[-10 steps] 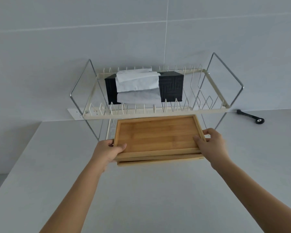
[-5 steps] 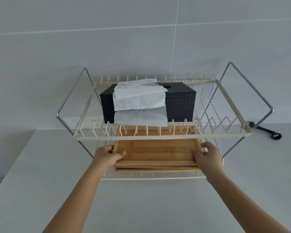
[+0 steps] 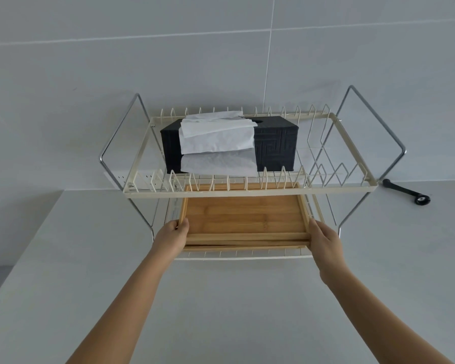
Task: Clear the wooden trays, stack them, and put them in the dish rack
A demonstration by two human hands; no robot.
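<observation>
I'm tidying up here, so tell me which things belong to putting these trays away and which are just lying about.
Job: stacked wooden trays, dish rack, left hand, right hand.
Lying about: black tissue box, black tool on the counter.

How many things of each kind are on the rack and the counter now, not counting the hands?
Wooden trays, stacked on the lower shelf: 2
Dish rack: 1
Black tissue box on the upper shelf: 1
Black tool on the counter: 1
Total: 5
</observation>
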